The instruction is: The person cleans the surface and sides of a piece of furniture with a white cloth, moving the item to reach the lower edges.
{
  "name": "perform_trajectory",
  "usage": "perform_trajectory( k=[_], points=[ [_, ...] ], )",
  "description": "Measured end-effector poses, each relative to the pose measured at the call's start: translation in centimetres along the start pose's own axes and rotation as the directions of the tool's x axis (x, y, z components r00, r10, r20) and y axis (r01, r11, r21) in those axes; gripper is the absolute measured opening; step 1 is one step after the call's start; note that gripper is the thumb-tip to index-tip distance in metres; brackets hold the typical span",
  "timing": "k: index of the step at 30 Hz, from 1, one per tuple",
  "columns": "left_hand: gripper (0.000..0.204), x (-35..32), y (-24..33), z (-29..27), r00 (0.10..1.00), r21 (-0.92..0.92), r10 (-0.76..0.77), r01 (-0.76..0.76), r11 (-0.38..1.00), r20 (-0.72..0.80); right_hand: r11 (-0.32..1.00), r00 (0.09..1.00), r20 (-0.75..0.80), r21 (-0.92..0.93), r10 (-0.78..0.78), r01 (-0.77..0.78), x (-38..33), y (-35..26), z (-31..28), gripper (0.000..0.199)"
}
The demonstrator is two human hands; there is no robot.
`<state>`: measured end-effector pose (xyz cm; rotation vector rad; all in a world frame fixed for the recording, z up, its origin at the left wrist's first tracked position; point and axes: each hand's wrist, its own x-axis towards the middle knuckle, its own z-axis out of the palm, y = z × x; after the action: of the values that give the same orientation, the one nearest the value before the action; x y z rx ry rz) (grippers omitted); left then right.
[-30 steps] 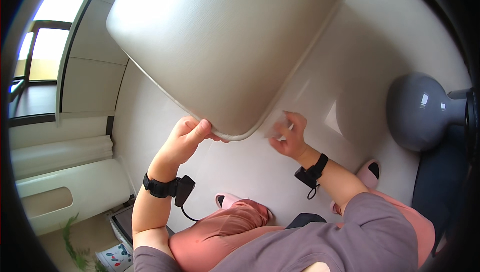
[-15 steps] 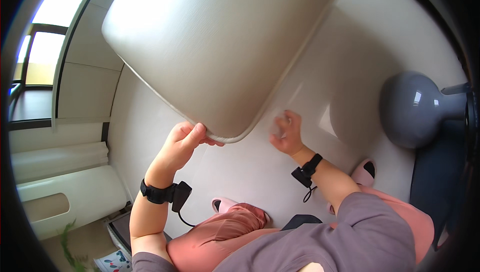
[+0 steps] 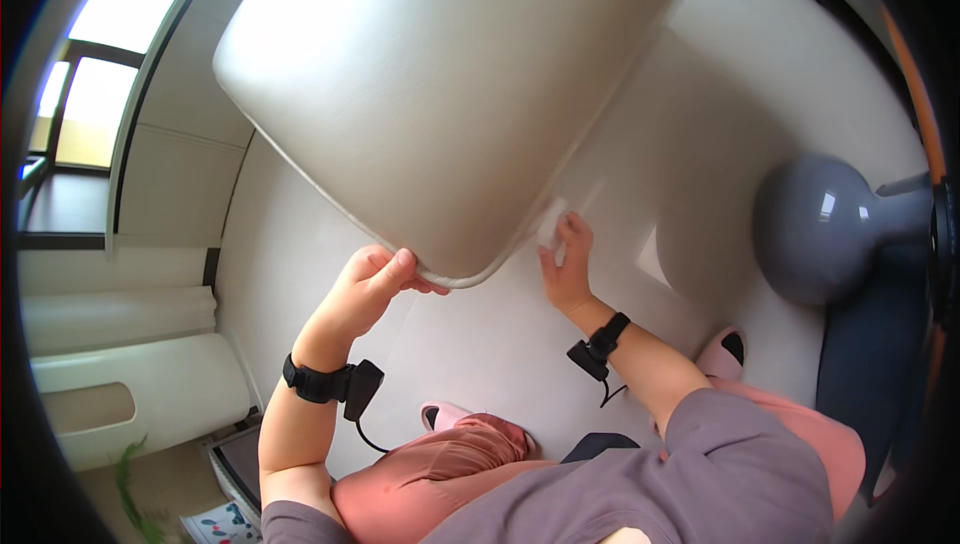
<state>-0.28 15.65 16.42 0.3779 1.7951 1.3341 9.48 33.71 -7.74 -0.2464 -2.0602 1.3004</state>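
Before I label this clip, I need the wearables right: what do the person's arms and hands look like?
Short greyish-purple sleeves leave both forearms uncovered. The left hand and right hand are gloveless. Each wrist wears a black strap with a boxy black module and a thin black cable.

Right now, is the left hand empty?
No, the left hand grips the lower edge of the large pale padded piece.

The left hand point(image 3: 372, 282) grips a pale padded panel point(image 3: 430, 114) by its lower edge. Beside the panel's right edge, the right hand point(image 3: 568, 262) holds a blurred whitish piece point(image 3: 549, 224).
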Motion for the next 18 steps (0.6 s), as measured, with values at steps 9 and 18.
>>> perform_trajectory(
  k=[9,18],
  points=[
    [0.042,-0.1,-0.6,-3.7,0.990,-0.053,0.016,-0.023,0.998,-0.143,0.733,0.713,-0.355,0.599,0.604,-0.323,9.3,-4.7,-3.7,0.046],
    [0.051,3.4,-0.4,-10.9,0.760,-0.254,-0.108,-0.077,0.964,-0.641,0.903,0.939,-0.343,0.397,-0.018,0.163,11.7,-11.4,-5.6,0.051]
  ],
)
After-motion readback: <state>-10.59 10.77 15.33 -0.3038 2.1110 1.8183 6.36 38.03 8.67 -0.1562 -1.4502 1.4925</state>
